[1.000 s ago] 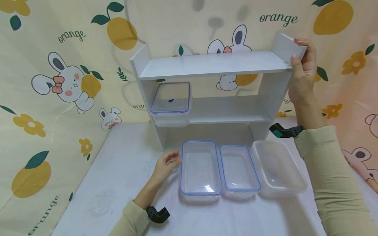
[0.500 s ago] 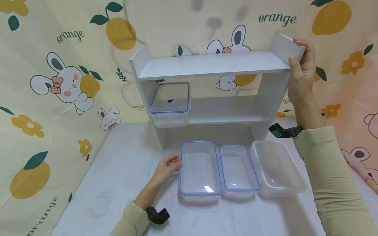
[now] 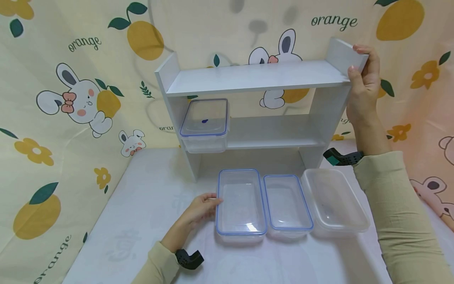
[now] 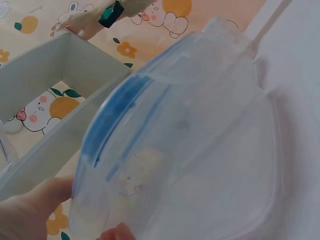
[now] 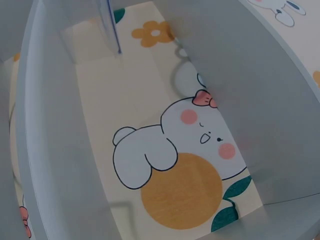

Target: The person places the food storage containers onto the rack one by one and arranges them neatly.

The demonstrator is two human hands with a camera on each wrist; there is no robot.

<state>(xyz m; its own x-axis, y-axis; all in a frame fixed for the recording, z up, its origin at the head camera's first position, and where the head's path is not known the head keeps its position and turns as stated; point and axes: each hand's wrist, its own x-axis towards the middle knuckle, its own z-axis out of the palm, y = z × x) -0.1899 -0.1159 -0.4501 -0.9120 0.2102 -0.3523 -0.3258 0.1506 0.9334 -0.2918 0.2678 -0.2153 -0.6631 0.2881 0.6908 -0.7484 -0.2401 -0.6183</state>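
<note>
My left hand (image 3: 198,213) holds the left edge of a large clear food container (image 3: 241,203) with a blue-rimmed lid, which sits on the table. In the left wrist view its thumb (image 4: 52,192) lies at the lid's edge and a fingertip shows against the side wall; the other fingers are mostly hidden. My right hand (image 3: 365,85) grips the raised right side panel of a white shelf (image 3: 255,77), thumb in front and fingers over the top. A smaller blue-rimmed container (image 3: 289,203) stands beside the large one.
Another food container (image 3: 335,201) with a frosted lid stands at the right of the row. On the shelf's middle board, at the left, a blue-rimmed container (image 3: 205,124) juts past the front edge. A printed cloth (image 3: 85,165) hangs behind.
My left hand has shifted slightly down along the large container's left side, and its thumb has come over the lid's edge. The right hand keeps its grip on the shelf.
</note>
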